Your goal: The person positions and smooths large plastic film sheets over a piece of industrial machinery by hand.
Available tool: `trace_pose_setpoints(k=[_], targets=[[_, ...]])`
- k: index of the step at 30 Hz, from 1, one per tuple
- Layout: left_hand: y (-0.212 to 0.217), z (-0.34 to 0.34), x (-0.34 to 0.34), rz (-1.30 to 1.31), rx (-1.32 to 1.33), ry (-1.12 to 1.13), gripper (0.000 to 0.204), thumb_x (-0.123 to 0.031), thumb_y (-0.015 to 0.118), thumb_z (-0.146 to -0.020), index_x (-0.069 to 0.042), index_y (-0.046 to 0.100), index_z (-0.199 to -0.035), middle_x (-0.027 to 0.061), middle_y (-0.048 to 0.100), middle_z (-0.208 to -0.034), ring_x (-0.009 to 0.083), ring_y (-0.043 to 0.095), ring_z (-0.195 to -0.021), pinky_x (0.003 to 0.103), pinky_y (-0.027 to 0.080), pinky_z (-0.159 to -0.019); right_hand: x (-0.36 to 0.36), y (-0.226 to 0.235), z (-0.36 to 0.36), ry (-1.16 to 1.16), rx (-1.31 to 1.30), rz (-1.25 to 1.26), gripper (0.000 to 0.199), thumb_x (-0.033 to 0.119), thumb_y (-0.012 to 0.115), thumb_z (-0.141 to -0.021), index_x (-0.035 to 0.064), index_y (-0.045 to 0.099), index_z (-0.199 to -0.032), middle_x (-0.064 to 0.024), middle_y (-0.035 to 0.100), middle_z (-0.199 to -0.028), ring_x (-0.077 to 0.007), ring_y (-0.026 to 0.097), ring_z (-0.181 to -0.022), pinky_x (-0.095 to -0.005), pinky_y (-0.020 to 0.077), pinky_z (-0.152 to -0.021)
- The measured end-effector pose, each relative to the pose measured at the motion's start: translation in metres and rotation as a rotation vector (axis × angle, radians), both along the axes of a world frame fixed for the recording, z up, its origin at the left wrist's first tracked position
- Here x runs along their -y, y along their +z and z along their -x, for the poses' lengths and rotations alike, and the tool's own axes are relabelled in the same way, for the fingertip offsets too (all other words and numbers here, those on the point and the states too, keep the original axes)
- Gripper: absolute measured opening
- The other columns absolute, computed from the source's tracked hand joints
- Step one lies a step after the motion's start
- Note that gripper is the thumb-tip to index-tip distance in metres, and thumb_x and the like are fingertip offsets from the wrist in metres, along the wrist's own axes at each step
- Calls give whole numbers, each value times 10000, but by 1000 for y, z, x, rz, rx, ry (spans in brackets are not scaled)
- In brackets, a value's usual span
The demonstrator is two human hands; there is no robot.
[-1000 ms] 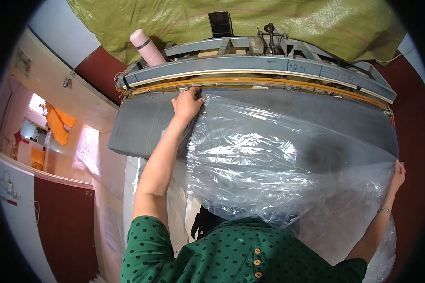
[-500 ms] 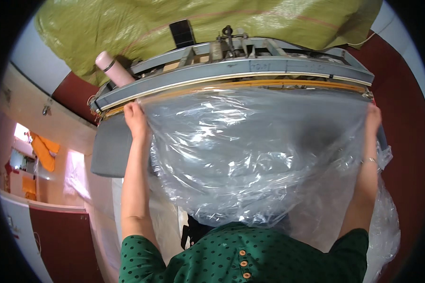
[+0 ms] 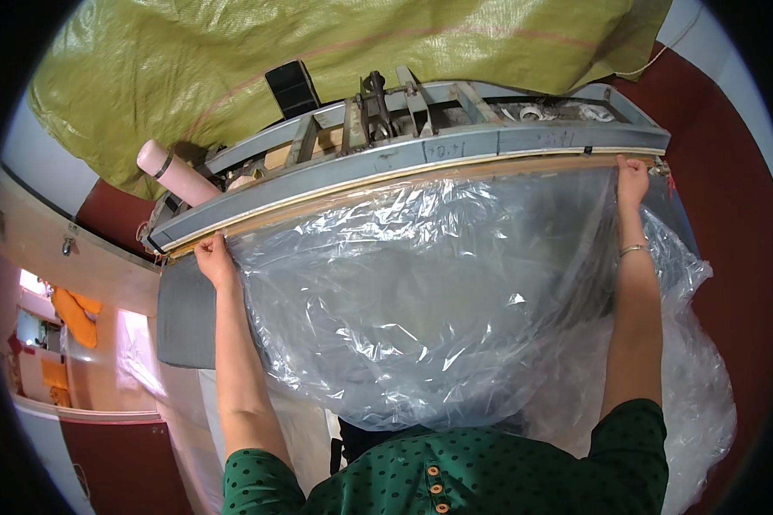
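A wide sheet of clear plastic film (image 3: 378,318) stretches between my hands and hangs toward my body in shiny folds. My left hand (image 3: 215,262) pinches its far left corner, close to the left end of a long grey metal bar (image 3: 361,180). At the other end my right hand (image 3: 633,180) is closed on the film's far right part, right by the bar's lower edge. The film's far edge lies along the pale strip under the bar, over a brownish-orange band. A grey work surface (image 3: 187,313) shows beside my left hand.
Behind the bar is a metal frame with a lever mechanism (image 3: 376,107). A pink bottle (image 3: 176,173) and a black phone-like slab (image 3: 292,89) rest there, before a yellow-green woven sheet (image 3: 404,43). More loose film (image 3: 691,412) bunches at the right.
Both hands have brought the film's far edge up against the bar, covering most of the orange band. My right hand has come inward from the bar's right end. The view has turned slightly.
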State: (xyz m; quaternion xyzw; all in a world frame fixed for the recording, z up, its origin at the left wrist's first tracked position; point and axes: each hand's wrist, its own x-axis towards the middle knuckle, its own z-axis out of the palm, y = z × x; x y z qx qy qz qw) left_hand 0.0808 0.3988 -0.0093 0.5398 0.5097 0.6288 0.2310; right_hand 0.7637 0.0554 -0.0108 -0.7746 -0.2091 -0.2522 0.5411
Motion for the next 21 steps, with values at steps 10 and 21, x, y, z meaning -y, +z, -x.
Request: trace_pose_setpoints(k=[10, 21], targets=[[16, 22, 14, 230, 267, -109, 162, -181, 449, -866, -25, 454, -909, 62, 537, -766, 131, 511, -643, 239, 415, -576, 16, 18, 15, 354, -398, -334, 139, 204, 571, -809, 89, 495, -827, -23, 531, -619, -67, 465, -499, -196, 349, -423], [48, 7, 108, 276, -78, -547, 81, -147, 532, -822, -67, 526, -807, -21, 523, -720, 79, 477, -606, 223, 409, -550, 214, 20, 31, -184, 16, 353, 267, 212, 609, -785, 18, 571, -964, -80, 605, -883, -152, 562, -790, -262, 434, -735]])
